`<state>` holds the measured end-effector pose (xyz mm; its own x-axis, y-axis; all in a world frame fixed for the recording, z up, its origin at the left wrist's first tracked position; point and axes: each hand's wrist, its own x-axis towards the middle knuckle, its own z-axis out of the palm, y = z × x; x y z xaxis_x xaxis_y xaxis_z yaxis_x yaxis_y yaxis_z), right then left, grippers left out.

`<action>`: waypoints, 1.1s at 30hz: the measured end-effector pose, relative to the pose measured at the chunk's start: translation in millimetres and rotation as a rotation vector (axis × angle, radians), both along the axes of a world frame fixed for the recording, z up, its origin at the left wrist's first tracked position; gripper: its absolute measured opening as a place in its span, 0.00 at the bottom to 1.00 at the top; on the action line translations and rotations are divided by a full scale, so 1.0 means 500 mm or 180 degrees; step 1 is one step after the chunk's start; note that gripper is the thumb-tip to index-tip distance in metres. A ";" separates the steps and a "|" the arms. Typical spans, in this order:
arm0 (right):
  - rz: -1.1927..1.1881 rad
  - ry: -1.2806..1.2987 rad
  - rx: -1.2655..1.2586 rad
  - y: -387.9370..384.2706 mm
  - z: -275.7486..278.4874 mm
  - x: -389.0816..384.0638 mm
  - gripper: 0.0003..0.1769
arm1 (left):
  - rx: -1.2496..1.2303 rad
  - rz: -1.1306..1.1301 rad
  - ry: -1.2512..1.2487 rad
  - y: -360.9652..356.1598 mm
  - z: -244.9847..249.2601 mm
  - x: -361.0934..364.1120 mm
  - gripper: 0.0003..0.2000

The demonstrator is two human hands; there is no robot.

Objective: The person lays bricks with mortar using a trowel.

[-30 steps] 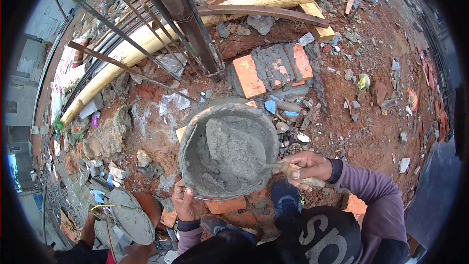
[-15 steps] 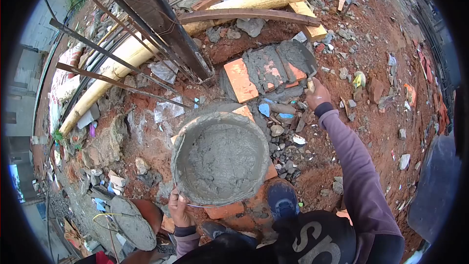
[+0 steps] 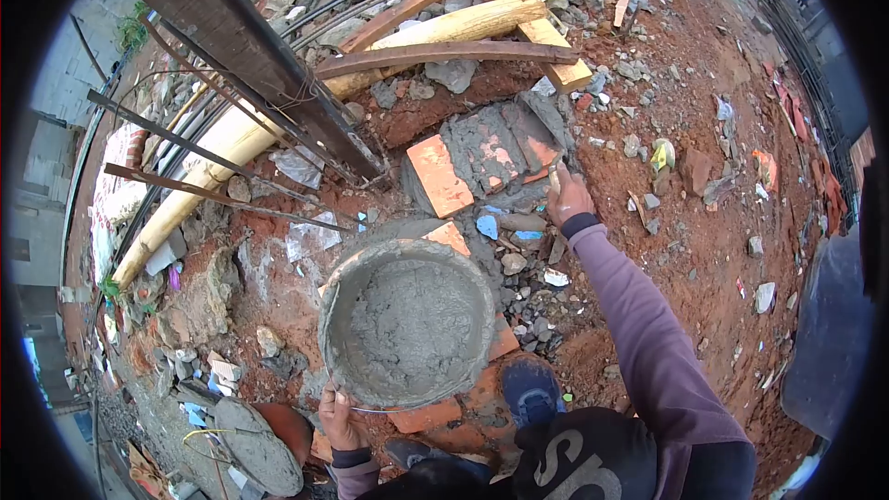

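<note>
My right hand [image 3: 570,197] is wrapped round the handle of a trowel, whose mortar-smeared blade [image 3: 545,118] rests against the right end of a small block of bricks [image 3: 439,176]. Grey mortar [image 3: 489,146] coats most of the bricks' tops, while the leftmost brick shows bare orange. Below stands a round tub [image 3: 326,326] with wet mortar [image 3: 412,319] inside. At the tub's lower left rim, my left hand [image 3: 339,417] has its fingers closed on the thin wire handle [image 3: 384,409].
A steel column [image 3: 278,74] with protruding rebar [image 3: 222,194] rises at upper left. Wooden poles [image 3: 463,23] and planks lie behind the bricks. Rubble [image 3: 532,315] and red soil surround the tub. My shoe [image 3: 530,391] is beside it; a mortar-covered pan [image 3: 264,449] lies lower left.
My right hand and the trowel have shifted slightly left along the bricks' right end. The whole view has moved a little. My left hand stays at the tub's wire handle.
</note>
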<state>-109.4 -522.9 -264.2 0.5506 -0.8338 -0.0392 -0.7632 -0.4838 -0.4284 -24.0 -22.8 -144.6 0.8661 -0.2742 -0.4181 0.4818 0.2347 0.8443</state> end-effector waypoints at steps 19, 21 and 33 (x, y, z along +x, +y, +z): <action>-0.0323 -0.1111 -0.0109 0.012 0.014 -0.062 0.30 | -0.0042 -0.0179 0.0029 0.027 -0.016 0.000 0.20; -0.0335 -0.0786 0.0002 0.015 0.020 -0.068 0.30 | 0.0024 -0.0127 0.0083 0.009 -0.005 0.000 0.21; 0.0491 -0.1004 0.0219 0.051 0.081 -0.084 0.28 | -0.0090 0.0052 0.0118 0.014 -0.017 -0.022 0.30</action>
<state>-151.4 -497.2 -223.5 0.6639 -0.7412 0.0995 -0.5084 -0.5449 -0.6669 -34.8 -15.6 -153.0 0.8546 -0.2724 -0.4422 0.5086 0.2661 0.8189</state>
